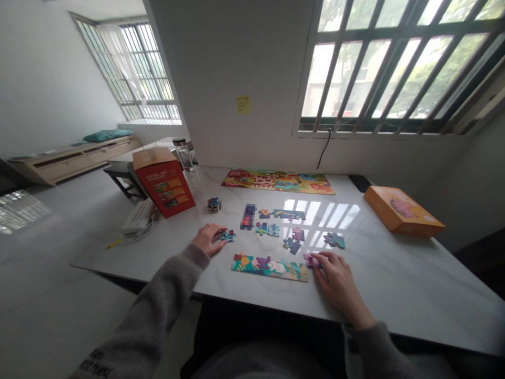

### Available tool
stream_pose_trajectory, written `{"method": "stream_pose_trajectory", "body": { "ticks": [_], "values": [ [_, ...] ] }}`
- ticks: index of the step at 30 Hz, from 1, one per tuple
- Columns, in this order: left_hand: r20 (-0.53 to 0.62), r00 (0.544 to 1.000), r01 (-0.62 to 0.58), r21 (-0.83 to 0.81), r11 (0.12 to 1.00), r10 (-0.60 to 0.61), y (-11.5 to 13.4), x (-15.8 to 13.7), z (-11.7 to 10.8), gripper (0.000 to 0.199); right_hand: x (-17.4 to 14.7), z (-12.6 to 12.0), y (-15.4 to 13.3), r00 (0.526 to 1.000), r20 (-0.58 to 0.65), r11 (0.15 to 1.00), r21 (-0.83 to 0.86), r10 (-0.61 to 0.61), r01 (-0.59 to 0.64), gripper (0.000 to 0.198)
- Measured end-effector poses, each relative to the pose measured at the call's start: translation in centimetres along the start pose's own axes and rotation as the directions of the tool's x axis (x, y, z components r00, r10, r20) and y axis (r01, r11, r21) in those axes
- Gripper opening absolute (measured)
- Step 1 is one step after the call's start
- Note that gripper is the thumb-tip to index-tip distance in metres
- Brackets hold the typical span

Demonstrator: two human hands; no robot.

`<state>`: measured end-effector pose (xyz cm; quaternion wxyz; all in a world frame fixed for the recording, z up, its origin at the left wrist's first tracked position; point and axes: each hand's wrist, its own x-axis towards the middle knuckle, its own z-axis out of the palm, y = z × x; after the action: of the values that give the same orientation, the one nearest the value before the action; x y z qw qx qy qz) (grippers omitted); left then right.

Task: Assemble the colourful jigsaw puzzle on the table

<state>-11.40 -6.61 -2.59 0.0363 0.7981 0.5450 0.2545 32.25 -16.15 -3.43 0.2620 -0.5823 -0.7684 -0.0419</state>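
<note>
My left hand (pixel 210 239) has its fingertips closed on the edge of a blue-green puzzle piece (pixel 229 236) on the table. My right hand (pixel 335 273) pinches a pink-purple puzzle piece (pixel 312 260), just off the right end of a joined puzzle strip (pixel 270 267) with a white rabbit on it. Beyond the strip lie loose pieces: a purple one (pixel 299 234), a dark blue one (pixel 292 245) and a teal one (pixel 334 240). Some pieces are joined into short rows (pixel 290 214). A small stack of pieces (pixel 214 204) stands past my left hand.
A finished-looking long puzzle panel (pixel 278 181) lies by the wall. On the left stand a red puzzle box (pixel 168 187), a glass bottle (pixel 183 153) and a white cable bundle (pixel 138 220). An orange box (pixel 404 210) and a dark phone-like slab (pixel 359 183) lie on the right.
</note>
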Motion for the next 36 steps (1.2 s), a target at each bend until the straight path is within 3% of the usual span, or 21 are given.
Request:
{"method": "stream_pose_trajectory", "body": {
  "ticks": [7, 18, 25, 29, 33, 36],
  "values": [
    [-0.100, 0.988, 0.124, 0.055, 0.991, -0.118, -1.6, 0.3, 0.6, 0.025, 0.0, -0.4, -0.4, 1.000, 0.004, 1.000, 0.013, 0.016, -0.016, 0.028],
    [-0.132, 0.984, 0.102, -0.120, 0.988, -0.118, -2.5, -0.1, 0.7, 0.034, 0.0, -0.7, -0.4, 0.997, 0.015, 0.983, 0.164, 0.077, -0.078, 0.035],
    [-0.143, 0.981, 0.109, -0.134, 0.985, -0.128, -2.4, 0.0, 0.6, 0.035, 2.0, -2.8, 3.9, 0.993, 0.100, 0.947, 0.309, 0.062, -0.091, 0.035],
    [-0.142, 0.981, 0.112, -0.140, 0.984, -0.132, -2.6, 0.0, 0.7, 0.036, 4.3, -3.1, 7.3, 0.998, 0.060, 0.986, 0.159, 0.028, -0.038, 0.033],
    [-0.139, 0.982, 0.110, -0.145, 0.983, -0.130, -2.5, -0.1, 0.7, 0.036, 5.5, -1.7, 9.4, 0.988, 0.063, 0.989, -0.055, 0.139, -0.136, 0.035],
    [-0.124, 0.984, 0.113, -0.126, 0.985, -0.129, -2.4, -0.1, 0.7, 0.035, 5.5, -0.8, 9.9, 0.977, 0.095, 0.976, -0.128, 0.189, -0.177, 0.037]
  ]
}}
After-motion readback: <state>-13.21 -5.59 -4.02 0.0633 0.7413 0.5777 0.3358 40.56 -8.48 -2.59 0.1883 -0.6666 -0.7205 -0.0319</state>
